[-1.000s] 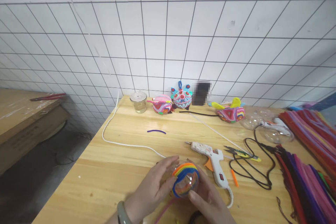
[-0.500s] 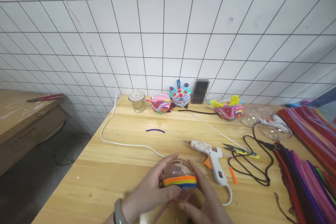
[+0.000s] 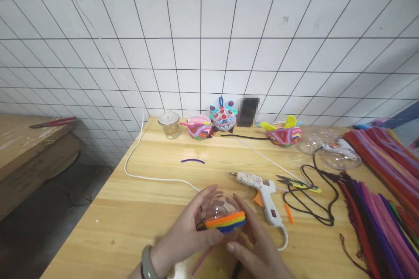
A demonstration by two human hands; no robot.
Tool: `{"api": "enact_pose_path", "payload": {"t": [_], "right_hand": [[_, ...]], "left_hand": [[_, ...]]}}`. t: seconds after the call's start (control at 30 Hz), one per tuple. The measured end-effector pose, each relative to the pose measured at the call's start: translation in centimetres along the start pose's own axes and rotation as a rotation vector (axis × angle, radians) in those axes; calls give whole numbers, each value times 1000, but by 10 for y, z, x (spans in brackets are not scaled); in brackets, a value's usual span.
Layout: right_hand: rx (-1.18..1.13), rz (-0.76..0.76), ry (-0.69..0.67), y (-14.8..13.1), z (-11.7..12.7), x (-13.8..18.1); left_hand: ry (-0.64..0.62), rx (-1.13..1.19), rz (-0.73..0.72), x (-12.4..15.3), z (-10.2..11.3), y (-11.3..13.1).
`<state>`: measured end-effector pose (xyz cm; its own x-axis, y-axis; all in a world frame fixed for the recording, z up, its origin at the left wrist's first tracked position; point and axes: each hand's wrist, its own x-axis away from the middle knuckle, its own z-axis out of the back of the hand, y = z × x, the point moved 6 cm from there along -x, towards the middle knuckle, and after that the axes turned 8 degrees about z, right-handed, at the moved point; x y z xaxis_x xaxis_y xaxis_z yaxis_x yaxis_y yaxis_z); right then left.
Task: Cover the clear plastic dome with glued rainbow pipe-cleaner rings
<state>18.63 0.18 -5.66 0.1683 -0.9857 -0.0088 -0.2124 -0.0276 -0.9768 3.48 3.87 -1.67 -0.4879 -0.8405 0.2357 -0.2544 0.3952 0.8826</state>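
Note:
A clear plastic ball (image 3: 222, 207) with orange, yellow and blue pipe-cleaner stripes around its middle sits between my hands near the table's front. My left hand (image 3: 193, 226) curls around its left side, thumb against the lower stripes. On the other side my right hand (image 3: 253, 235) grips it, fingers along the back and thumb low. A pink pipe cleaner (image 3: 202, 260) runs down-left from under the ball; its upper end is hidden. Just right of my hands lies a white glue gun (image 3: 266, 196) with an orange trigger.
Finished pipe-cleaner figures (image 3: 224, 117) and a lidded glass cup (image 3: 169, 124) stand along the tiled wall. To the right are snips (image 3: 291, 182), a black cord (image 3: 310, 222), clear plastic balls (image 3: 342, 159) and pipe-cleaner bundles (image 3: 373, 218). A purple piece (image 3: 193, 161) lies mid-table.
The striped ball has tilted slightly in my hands, its stripes now rising to the right. Both hands keep hold of it. The whole view has shifted a little.

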Motion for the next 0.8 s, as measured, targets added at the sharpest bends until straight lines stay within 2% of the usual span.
{"api": "enact_pose_path", "payload": {"t": [0.17, 0.27, 0.37, 0.47, 0.6, 0.7, 0.8], "right_hand": [[-82, 39, 44, -13, 4, -6], [27, 52, 103, -13, 9, -4], [165, 97, 89, -8, 11, -1], [257, 176, 67, -5, 12, 1], [338, 151, 33, -6, 13, -1], [410, 97, -34, -8, 10, 0], [392, 139, -47, -17, 7, 0]], "left_hand": [[230, -22, -17, -4, 16, 12], [368, -108, -107, -7, 26, 23], [410, -145, -170, -7, 30, 27], [338, -108, -185, -4, 26, 24], [74, -88, -12, -3, 7, 3], [17, -38, 64, -2, 0, -6], [11, -11, 55, -2, -2, -4]]}}
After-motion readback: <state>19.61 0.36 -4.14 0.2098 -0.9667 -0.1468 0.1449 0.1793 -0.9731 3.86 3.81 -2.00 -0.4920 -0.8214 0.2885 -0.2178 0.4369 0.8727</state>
